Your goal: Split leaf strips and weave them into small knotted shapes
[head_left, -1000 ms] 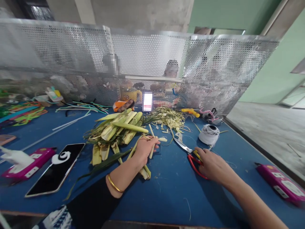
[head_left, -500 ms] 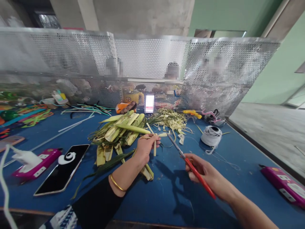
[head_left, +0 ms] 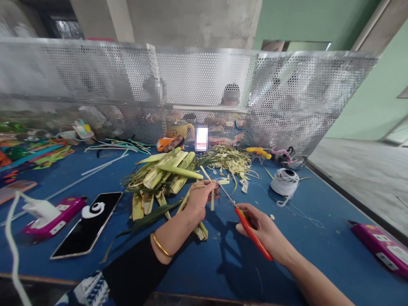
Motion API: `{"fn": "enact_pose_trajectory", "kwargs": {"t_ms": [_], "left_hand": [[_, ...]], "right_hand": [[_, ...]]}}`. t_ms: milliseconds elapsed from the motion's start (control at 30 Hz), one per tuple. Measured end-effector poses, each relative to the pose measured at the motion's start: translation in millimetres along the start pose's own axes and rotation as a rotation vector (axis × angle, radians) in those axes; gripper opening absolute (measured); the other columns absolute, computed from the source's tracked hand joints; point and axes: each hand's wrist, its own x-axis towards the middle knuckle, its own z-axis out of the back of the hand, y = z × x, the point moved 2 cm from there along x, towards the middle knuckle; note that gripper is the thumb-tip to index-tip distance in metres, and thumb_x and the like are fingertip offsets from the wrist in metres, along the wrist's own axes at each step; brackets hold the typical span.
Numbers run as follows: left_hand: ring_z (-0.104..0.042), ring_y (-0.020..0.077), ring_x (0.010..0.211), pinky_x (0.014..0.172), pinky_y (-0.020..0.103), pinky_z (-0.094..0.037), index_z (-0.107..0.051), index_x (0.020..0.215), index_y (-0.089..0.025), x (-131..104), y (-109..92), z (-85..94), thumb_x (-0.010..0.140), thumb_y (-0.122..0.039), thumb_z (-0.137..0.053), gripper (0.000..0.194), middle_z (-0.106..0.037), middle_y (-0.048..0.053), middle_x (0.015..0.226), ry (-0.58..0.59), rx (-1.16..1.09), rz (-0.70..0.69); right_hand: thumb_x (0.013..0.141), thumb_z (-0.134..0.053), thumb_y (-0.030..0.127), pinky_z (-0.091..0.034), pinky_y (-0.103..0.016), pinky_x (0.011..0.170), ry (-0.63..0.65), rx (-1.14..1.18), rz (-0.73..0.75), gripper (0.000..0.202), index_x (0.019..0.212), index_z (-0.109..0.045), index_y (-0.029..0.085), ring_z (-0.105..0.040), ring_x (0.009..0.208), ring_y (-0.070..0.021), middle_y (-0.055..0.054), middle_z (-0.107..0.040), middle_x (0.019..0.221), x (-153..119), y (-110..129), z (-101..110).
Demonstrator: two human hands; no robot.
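Note:
My left hand (head_left: 200, 199) is closed, pinching a few narrow pale strips of plant leaf (head_left: 212, 202), which look like corn husk. In my right hand (head_left: 259, 225) is a pair of scissors (head_left: 250, 229) with red handles. The blade tips are at the left fingertips, beside the strips; whether they touch them I cannot make out. Just left of my left hand lies a heap of green and yellowish husks (head_left: 172, 170). Behind the hands spreads a pile of thin shredded trimmings (head_left: 228, 161). A small pale cut piece (head_left: 225, 181) rests near the blade tips.
The blue table (head_left: 287, 263) holds a spool of white string (head_left: 284, 182) at right and a phone (head_left: 87, 227) at left. Magenta power strips (head_left: 52, 219) lie on both sides. A glue gun (head_left: 259, 151) sits near the perforated metal screen (head_left: 204, 76), with people behind it.
The scissors and my right hand have moved left, closer to my left hand. A pale piece that stuck out at the blade tips now lies on the table, and another small bit appears farther right.

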Motion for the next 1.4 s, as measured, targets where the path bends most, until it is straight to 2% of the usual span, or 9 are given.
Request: {"fn": "enact_pose_trajectory", "kwargs": {"t_ms": [300, 500, 700, 800, 933, 1067, 1200, 1267, 1400], "left_hand": [[-0.063, 0.0141, 0.063, 0.059, 0.025, -0.053, -0.064, 0.065, -0.014, -3, 7, -2.5, 0.055, -0.019, -0.075, 0.016, -0.067, 0.003, 0.068, 0.015, -0.045, 0.000], [-0.063, 0.0136, 0.063, 0.058, 0.024, -0.052, -0.064, 0.066, -0.014, -3, 9, -2.2, 0.056, -0.019, -0.075, 0.016, -0.067, 0.002, 0.068, 0.008, -0.044, 0.005], [-0.064, 0.0147, 0.064, 0.059, 0.026, -0.053, -0.065, 0.068, -0.014, -2, 8, -2.7, 0.057, -0.021, -0.077, 0.017, -0.067, 0.002, 0.067, 0.023, -0.051, 0.038], [-0.064, 0.0139, 0.062, 0.059, 0.025, -0.053, -0.066, 0.068, -0.014, -1, 6, -3.1, 0.059, -0.018, -0.076, 0.014, -0.068, 0.003, 0.067, 0.026, -0.037, 0.074], [-0.063, 0.0117, 0.058, 0.059, 0.023, -0.053, -0.068, 0.071, -0.012, -1, 1, -2.6, 0.062, -0.014, -0.076, 0.011, -0.070, 0.004, 0.069, 0.025, -0.036, 0.101], [-0.063, 0.0108, 0.056, 0.058, 0.022, -0.054, -0.069, 0.070, -0.012, 1, -4, -0.9, 0.062, -0.011, -0.077, 0.012, -0.070, 0.005, 0.069, 0.015, -0.045, 0.102], [-0.063, 0.0108, 0.057, 0.059, 0.021, -0.055, -0.070, 0.074, -0.011, 2, -9, 0.3, 0.061, -0.010, -0.079, 0.016, -0.071, 0.006, 0.073, 0.025, -0.050, 0.092], [-0.064, 0.0108, 0.058, 0.060, 0.021, -0.055, -0.071, 0.075, -0.011, 4, -10, 0.8, 0.061, -0.009, -0.079, 0.016, -0.072, 0.007, 0.074, 0.032, -0.062, 0.091], [-0.064, 0.0109, 0.057, 0.060, 0.022, -0.055, -0.070, 0.077, -0.011, 11, -11, 3.2, 0.063, -0.008, -0.076, 0.016, -0.069, 0.004, 0.068, -0.003, -0.100, 0.050]], "right_hand": [[0.075, -0.067, 0.046, -0.037, -0.024, 0.056, -0.091, 0.113, 0.026, 0.042, 0.104, -0.058, 0.017, -0.044, 0.062, -0.0124, 0.003, -0.051, 0.068, 2, -4, -14], [0.075, -0.067, 0.049, -0.037, -0.022, 0.051, -0.094, 0.153, 0.018, 0.046, 0.107, -0.061, 0.016, -0.045, 0.062, -0.0127, 0.001, -0.057, 0.071, 1, -3, -17], [0.071, -0.070, 0.053, -0.031, -0.022, 0.046, -0.120, 0.200, -0.015, 0.046, 0.098, -0.062, 0.016, -0.038, 0.054, -0.0094, 0.004, -0.050, 0.063, 1, -5, -20], [0.067, -0.071, 0.057, -0.030, -0.022, 0.042, -0.176, 0.270, -0.025, 0.050, 0.095, -0.060, 0.016, -0.036, 0.048, -0.0079, 0.006, -0.046, 0.060, 3, -5, -17], [0.063, -0.071, 0.063, -0.032, -0.021, 0.038, -0.230, 0.396, -0.029, 0.057, 0.097, -0.056, 0.019, -0.037, 0.041, -0.0065, 0.007, -0.044, 0.060, 7, 5, 2], [0.066, -0.069, 0.064, -0.045, -0.022, 0.050, -0.105, 0.578, -0.036, 0.055, 0.100, -0.058, 0.022, -0.047, 0.054, -0.0084, 0.002, -0.053, 0.074, 24, 15, 26], [0.072, -0.066, 0.061, -0.044, -0.020, 0.049, -0.080, 0.591, -0.042, 0.047, 0.100, -0.059, 0.024, -0.047, 0.057, -0.0090, 0.002, -0.052, 0.075, 42, 10, 43], [0.074, -0.065, 0.059, -0.043, -0.021, 0.047, -0.035, 0.554, -0.017, 0.047, 0.105, -0.058, 0.024, -0.046, 0.055, -0.0088, 0.001, -0.052, 0.075, 44, 6, 45], [0.075, -0.062, 0.062, -0.043, -0.023, 0.045, 0.189, 0.420, 0.032, 0.058, 0.111, -0.056, 0.018, -0.048, 0.053, -0.0100, -0.001, -0.054, 0.076, 32, 7, 40]]}}
